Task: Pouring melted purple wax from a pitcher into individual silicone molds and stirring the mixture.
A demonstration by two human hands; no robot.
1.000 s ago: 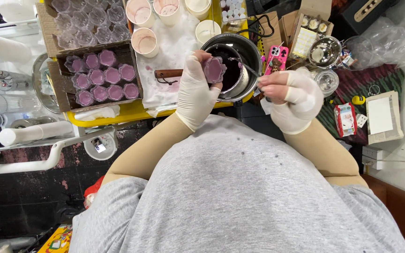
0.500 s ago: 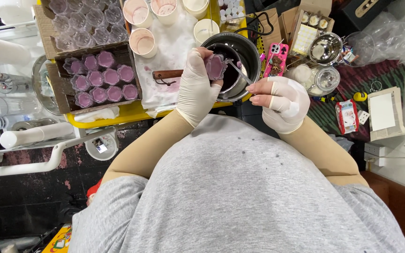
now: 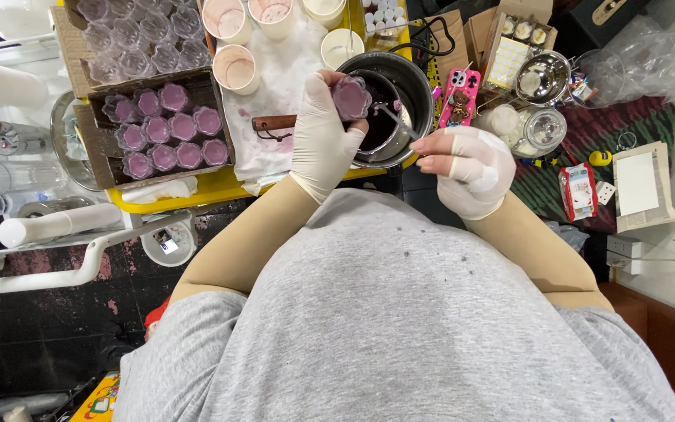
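Note:
My left hand (image 3: 323,137), in a white glove, holds a small flower-shaped cup of purple filling (image 3: 351,96) over the rim of a metal pot (image 3: 416,78) of dark purple liquid. My right hand (image 3: 469,166), also gloved, grips the handle of a metal ladle (image 3: 391,119) that dips into the pot. A cardboard tray (image 3: 87,137) to the left holds several filled purple cups (image 3: 169,133). Behind it is a box of empty clear cups (image 3: 138,39).
Several pinkish paper cups (image 3: 236,66) stand on a stained white cloth (image 3: 283,78) over a yellow tray (image 3: 189,195). A pink phone (image 3: 460,95), a steel bowl (image 3: 542,76), a glass jar (image 3: 544,129) and small boxes lie to the right. White pipes (image 3: 64,258) run at lower left.
My right hand has moved left and up toward the pot with the ladle. The left hand still holds the purple cup over the pot.

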